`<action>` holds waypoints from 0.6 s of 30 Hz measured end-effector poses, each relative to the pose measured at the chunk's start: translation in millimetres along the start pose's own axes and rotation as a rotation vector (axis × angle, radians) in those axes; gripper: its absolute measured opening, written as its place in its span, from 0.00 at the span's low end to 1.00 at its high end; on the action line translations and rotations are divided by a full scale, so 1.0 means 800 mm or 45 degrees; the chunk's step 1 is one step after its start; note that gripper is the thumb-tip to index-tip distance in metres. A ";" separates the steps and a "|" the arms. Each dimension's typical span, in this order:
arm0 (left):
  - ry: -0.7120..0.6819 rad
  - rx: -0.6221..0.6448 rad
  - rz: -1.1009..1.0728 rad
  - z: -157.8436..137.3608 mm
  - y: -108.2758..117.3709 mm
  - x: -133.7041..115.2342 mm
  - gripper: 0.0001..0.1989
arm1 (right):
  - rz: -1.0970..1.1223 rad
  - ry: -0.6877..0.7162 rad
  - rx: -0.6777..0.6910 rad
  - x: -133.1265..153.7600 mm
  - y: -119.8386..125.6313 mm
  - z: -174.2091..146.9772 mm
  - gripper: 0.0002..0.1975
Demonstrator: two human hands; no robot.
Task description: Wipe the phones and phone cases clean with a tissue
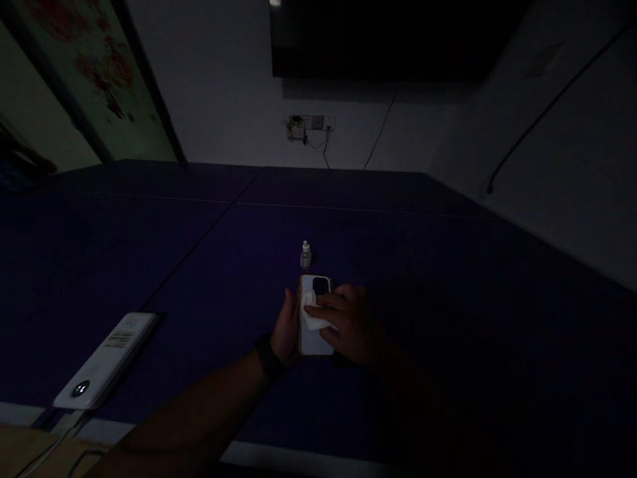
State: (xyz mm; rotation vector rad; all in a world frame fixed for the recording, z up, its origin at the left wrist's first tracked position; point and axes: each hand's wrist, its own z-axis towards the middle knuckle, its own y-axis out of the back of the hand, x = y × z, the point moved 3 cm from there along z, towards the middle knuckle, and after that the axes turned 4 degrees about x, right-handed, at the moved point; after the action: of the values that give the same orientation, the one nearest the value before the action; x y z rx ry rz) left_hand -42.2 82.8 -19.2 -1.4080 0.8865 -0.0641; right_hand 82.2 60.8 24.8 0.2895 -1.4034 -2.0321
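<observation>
A smartphone point(310, 344) with a pale back, a dark camera block and a brownish edge lies back side up in my left hand point(285, 330). That hand grips it along its left side, thumb raised beside the edge. My right hand point(349, 322) presses a folded white tissue point(313, 321) against the phone's back, fingers closed over it. Just beyond the phone's top end stands a small clear dropper bottle point(305, 255) with a white cap, upright on the dark blue surface.
A white power bank point(107, 362) with a lit display and a cable lies at the left on the blue table point(209, 265). Wall sockets point(316, 123) with plugs and wires sit at the back, below a dark screen point(378, 40). The room is dim.
</observation>
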 end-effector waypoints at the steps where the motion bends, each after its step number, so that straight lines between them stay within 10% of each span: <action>1: 0.021 0.008 0.003 0.000 0.001 0.001 0.34 | -0.022 -0.037 -0.026 -0.002 0.001 0.000 0.22; 10: 0.032 -0.007 0.026 0.000 0.003 -0.002 0.34 | 0.011 0.058 0.000 0.004 -0.002 0.002 0.22; 18: 0.141 0.113 0.132 0.001 0.009 0.000 0.39 | 0.086 -0.381 -0.546 -0.045 0.006 -0.013 0.17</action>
State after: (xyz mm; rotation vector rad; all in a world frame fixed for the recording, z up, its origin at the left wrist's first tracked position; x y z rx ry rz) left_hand -45.2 84.9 -25.7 -1.2837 1.0348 -0.1018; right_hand 116.7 73.9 18.6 -0.2517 -1.0810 -2.3208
